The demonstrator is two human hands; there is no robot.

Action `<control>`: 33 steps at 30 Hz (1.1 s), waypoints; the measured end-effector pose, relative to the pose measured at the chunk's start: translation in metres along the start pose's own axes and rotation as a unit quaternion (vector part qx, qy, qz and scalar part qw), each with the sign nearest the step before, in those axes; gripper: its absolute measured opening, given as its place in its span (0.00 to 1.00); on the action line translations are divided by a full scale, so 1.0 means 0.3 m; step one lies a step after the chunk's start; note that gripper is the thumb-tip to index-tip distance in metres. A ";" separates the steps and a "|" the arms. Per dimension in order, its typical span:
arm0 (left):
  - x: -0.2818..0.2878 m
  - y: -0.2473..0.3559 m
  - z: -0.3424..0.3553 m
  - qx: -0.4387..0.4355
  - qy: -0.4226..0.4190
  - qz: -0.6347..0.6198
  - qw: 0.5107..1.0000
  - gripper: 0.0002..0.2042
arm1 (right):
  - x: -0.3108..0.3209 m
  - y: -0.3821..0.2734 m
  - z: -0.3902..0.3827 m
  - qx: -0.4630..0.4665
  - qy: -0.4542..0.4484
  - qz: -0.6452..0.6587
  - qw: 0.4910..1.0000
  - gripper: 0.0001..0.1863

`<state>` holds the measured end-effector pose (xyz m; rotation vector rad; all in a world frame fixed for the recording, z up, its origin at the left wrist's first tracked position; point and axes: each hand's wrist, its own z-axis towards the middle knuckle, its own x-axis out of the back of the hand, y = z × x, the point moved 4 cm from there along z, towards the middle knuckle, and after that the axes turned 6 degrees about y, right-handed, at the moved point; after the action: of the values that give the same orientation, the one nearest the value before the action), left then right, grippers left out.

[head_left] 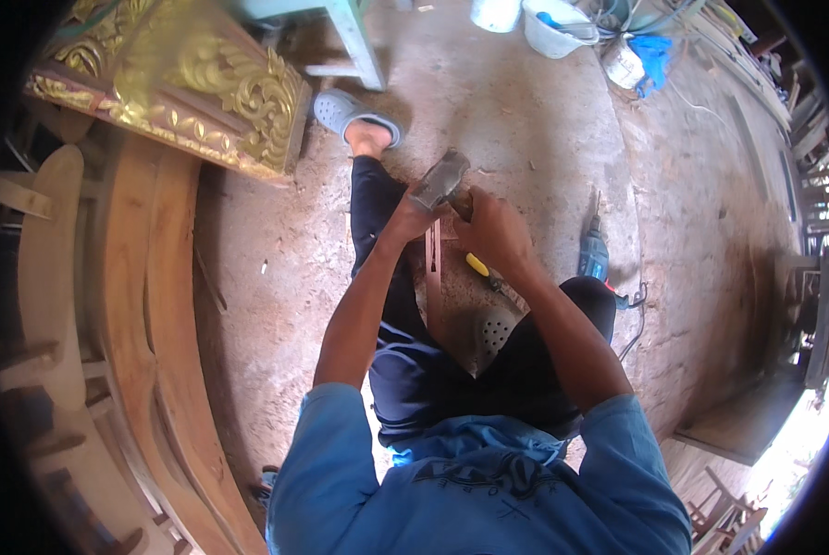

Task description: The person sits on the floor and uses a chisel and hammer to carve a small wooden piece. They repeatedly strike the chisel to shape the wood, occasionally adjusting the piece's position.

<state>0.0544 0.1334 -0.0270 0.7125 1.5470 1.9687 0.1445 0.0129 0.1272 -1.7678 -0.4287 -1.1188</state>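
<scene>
Hammer (444,179) sat upper-centre in head view, right hand (496,229) curled round its handle. Left hand (413,220) was partly hidden behind the hammer's head; couldn't tell its grip. Yellow-handled tool (476,265) lay near slotted strip (435,277).

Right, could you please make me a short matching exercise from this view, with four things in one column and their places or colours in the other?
1. hammer
2. power drill
3. carved ornamental woodwork
4. yellow-handled hand tool

A. blue, just beyond the right knee
B. between the dark-trousered legs
C. gripped by the right hand
D. gold-coloured, at the upper left of the picture

Pairs: 1-C, 2-A, 3-D, 4-B
</scene>
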 end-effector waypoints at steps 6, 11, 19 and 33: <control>-0.040 0.046 -0.122 0.139 -0.048 0.138 0.980 0.17 | 0.133 0.141 -0.142 -0.066 -0.026 0.124 0.990 0.19; -0.100 0.155 -0.364 -0.143 -0.018 0.173 0.974 0.16 | 0.338 0.205 -0.296 -0.174 0.035 0.162 0.971 0.16; 0.006 -0.082 0.211 0.191 0.084 -0.035 0.977 0.14 | 0.306 0.179 -0.368 -0.223 0.020 0.238 0.945 0.12; -0.057 0.139 -0.081 0.086 0.049 -0.048 0.994 0.12 | 0.428 -0.003 -0.324 -0.130 0.026 0.279 0.951 0.15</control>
<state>0.0463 0.0965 0.0073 0.6050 1.7930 1.8411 0.1619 -0.0944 0.2459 -1.9131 0.2588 -0.8324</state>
